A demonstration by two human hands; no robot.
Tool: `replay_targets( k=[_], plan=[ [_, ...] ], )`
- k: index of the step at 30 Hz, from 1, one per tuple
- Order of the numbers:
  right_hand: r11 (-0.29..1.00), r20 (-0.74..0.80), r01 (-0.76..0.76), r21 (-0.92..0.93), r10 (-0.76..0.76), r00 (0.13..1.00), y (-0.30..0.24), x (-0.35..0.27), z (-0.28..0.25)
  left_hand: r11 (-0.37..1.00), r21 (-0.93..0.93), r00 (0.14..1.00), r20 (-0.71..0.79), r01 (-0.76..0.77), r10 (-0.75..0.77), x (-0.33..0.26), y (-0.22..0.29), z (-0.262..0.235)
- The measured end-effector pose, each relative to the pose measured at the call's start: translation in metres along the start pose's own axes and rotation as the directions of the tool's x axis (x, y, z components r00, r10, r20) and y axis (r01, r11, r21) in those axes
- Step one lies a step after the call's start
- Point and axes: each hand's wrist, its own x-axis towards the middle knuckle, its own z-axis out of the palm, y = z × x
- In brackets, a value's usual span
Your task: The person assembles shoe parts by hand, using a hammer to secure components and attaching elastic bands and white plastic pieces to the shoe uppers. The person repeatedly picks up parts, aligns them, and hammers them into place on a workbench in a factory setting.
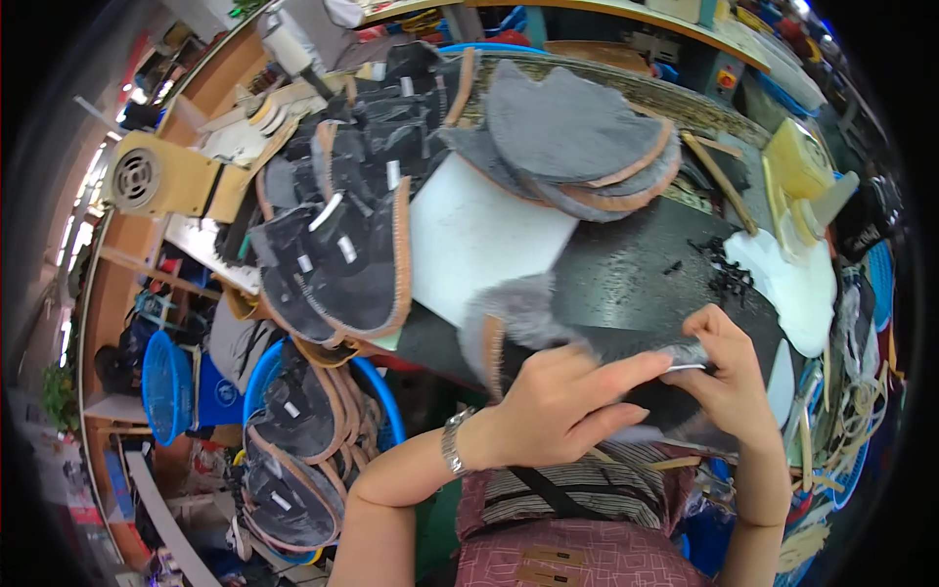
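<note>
A grey fur-lined shoe upper (pixel 528 305) with a tan edge is held in front of me, over the near edge of the dark work surface. My left hand (pixel 562 406), with a metal watch on its wrist, is closed on the piece, its index finger stretched along it toward a white strip. At the other end, my right hand (pixel 729 377) pinches the grey material between thumb and fingers. My left fingers are slightly blurred, and part of the upper is hidden behind them. Dark uppers with tan borders and white labels (pixel 347 249) lie in overlapping rows to the left.
Flat grey furry pieces (pixel 577 127) are stacked at the back on a white sheet (pixel 479 235). To the right are black scraps (pixel 729 269), a hammer (pixel 719 181) and a yellowish container (pixel 797 161). A blue basket (pixel 391 396) of uppers stands at lower left.
</note>
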Motion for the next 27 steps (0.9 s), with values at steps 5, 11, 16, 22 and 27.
replay_targets(
  k=[5, 11, 16, 22, 27],
  plan=[
    [0.563, 0.257, -0.42, 0.712, 0.348, 0.901, -0.014, -0.015, -0.017, 0.952, -0.302, 0.999, 0.024, 0.054, -0.049, 0.004, 0.012, -0.002],
    [0.429, 0.29, -0.344, 0.835, 0.188, 0.938, -0.004, -0.025, -0.011, 0.867, -0.42, 0.955, -0.008, 0.266, -0.297, -0.004, 0.003, 0.006],
    [0.973, -0.229, -0.09, 0.212, 0.139, 0.963, 0.001, -0.028, 0.016, 0.924, -0.369, 0.98, -0.119, 0.106, -0.159, 0.001, -0.009, 0.016],
    [0.687, 0.293, -0.401, 0.606, 0.275, 0.916, 0.028, -0.017, -0.009, 0.885, -0.378, 0.957, 0.006, 0.27, -0.29, 0.003, -0.018, 0.016],
    [0.875, 0.188, 0.359, -0.325, -0.313, 0.931, 0.069, 0.0, -0.003, 0.769, -0.096, 0.765, -0.085, 0.632, -0.639, 0.016, -0.044, 0.037]
  ],
)
